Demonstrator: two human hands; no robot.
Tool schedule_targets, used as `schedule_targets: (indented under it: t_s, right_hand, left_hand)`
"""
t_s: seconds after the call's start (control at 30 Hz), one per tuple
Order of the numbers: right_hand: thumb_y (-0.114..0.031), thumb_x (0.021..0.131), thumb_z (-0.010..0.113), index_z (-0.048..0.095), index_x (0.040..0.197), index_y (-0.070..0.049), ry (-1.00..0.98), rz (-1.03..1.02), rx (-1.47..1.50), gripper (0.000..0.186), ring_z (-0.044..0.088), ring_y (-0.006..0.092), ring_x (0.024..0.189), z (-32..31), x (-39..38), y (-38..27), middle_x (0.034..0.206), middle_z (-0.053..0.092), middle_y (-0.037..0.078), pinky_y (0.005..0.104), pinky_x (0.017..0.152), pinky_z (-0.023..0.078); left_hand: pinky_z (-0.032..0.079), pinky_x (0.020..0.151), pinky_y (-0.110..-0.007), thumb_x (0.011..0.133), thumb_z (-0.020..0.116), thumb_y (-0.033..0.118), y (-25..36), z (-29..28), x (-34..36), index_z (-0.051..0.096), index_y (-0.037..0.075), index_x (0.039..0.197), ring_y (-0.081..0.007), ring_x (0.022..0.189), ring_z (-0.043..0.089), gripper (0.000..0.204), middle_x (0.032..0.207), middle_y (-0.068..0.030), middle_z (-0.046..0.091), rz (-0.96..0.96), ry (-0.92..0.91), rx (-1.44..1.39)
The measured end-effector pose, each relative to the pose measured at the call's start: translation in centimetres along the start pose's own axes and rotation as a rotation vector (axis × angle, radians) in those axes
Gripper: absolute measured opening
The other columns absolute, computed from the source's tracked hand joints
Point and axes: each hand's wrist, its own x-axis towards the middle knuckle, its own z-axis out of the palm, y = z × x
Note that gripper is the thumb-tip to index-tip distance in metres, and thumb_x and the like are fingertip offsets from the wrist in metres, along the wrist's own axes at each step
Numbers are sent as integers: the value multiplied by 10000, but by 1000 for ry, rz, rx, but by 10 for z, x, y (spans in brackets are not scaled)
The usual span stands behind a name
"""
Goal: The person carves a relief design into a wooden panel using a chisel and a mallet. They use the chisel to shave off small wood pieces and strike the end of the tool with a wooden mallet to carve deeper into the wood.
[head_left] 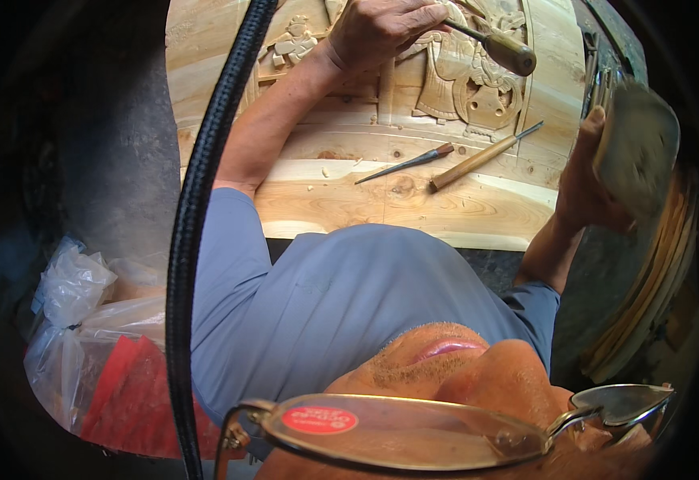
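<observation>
Pale wood fills the upper middle: a carved panel [477,204] with raised figures, its near edge curving just past the person's blue shirt [341,296]. The left hand [381,28] is clenched around a wooden-handled chisel [497,46], the blade set on the carving near the top edge. The right hand [585,180], raised beyond the panel's right edge, grips a blurred wooden mallet [636,148]. Two spare chisels [449,160] lie on the plain near band. A black cable [205,184] hangs at left, beside plastic bags [85,320].

wooden-handled chisel [493,44] tilted on carved panel [461,80], blurred wooden mallet [637,148] raised
</observation>
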Motion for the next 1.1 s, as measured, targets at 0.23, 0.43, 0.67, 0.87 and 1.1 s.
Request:
schedule_targets:
  t_s: [0.23,0.43,0.67,0.87,1.1]
  right_hand:
    - [-139,869,893,583,1456,0,89,-264,-87,678,662,303,1253,28,19,-17,1413,623,181,424,1040,596]
    - [-177,807,930,682,1378,28,120,-269,-88,655,775,274,1068,40,19,-6,1242,763,172,399,862,647]
    - [-179,821,935,680,1345,20,71,-303,-197,616,769,272,1121,43,19,-2,1277,764,158,385,973,626]
    - [-209,756,1014,727,1122,31,242,-17,96,523,791,164,907,37,8,13,1062,810,109,278,852,637]
    - [-198,755,1014,737,1113,23,242,-16,173,504,778,150,926,45,5,17,1065,807,107,284,894,619]
  left_hand:
    - [598,758,-408,845,790,35,-4,7,-7,773,48,1119,-308,903,749,275,1037,-136,772,-8,15,-31]
    - [597,778,-405,858,780,34,-2,6,-6,767,48,1115,-306,920,748,258,1048,-140,769,-8,1,-17]
    - [598,798,-404,889,777,47,-2,1,-4,765,36,1099,-306,939,747,211,1047,-145,769,-13,-23,4]
    - [618,737,-392,919,835,128,-17,15,-16,775,26,1194,-312,835,769,299,1008,-164,796,-152,157,-53]
    - [612,689,-373,931,833,151,-17,21,-21,770,42,1268,-264,761,758,360,998,-165,800,-205,90,-192]
